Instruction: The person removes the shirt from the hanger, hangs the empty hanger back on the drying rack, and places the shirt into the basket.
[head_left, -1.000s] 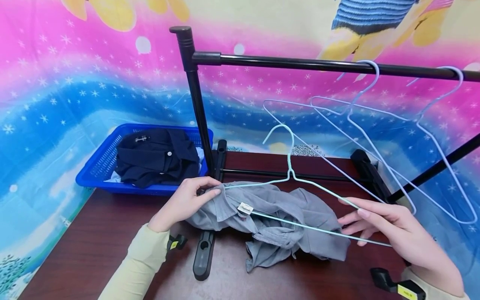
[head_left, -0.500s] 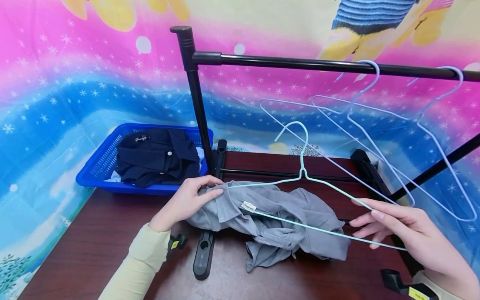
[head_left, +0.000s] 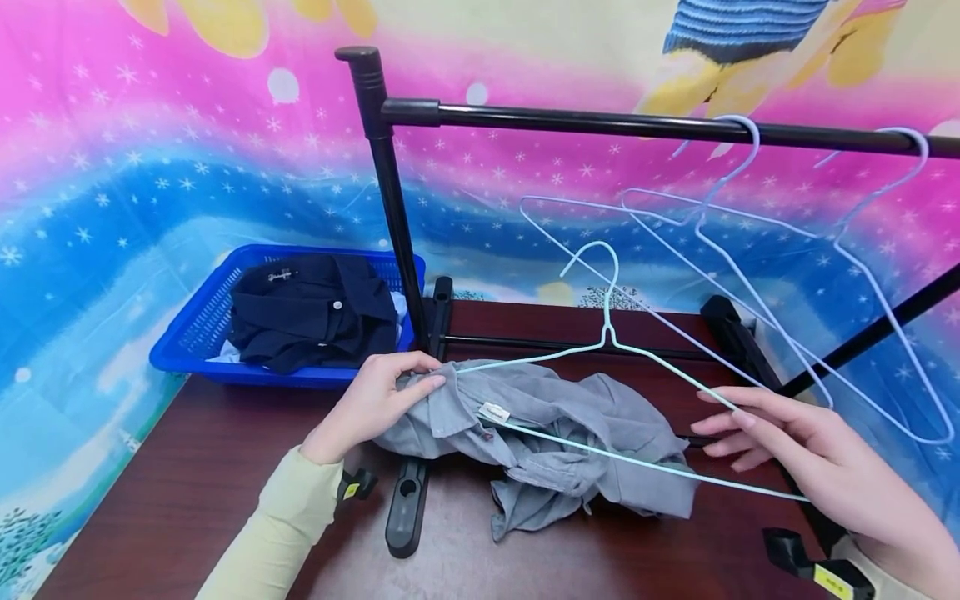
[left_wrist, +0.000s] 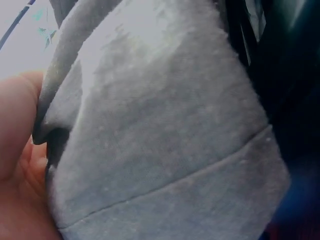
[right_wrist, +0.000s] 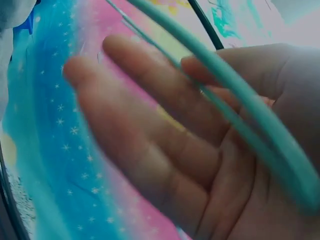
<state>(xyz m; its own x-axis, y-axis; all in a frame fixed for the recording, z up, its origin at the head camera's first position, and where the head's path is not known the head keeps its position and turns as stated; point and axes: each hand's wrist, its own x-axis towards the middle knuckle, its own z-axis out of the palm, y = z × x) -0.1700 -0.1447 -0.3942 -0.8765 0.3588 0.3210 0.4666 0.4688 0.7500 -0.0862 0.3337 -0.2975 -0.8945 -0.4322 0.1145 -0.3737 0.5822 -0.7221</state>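
A grey shirt lies bunched over the table, its white label showing at the neck. My left hand pinches the cloth near the collar between thumb and fingers; grey fabric fills most of the left wrist view. A mint-green wire hanger runs partly inside the shirt, its left end hidden by the cloth and its hook pointing up. On its right arm, my right hand pinches the wire between thumb and index finger. The other fingers stay spread, as the right wrist view shows beside the green wire.
A black clothes rack stands over the table, with two lilac hangers on its rail. Left of the post sits a blue basket holding a navy shirt. One rack foot lies left of the grey shirt's hem.
My right hand has shifted right, drawing the green hanger's neck and hook the same way relative to the shirt. The left hand keeps its hold on the shirt in nearly the same place.
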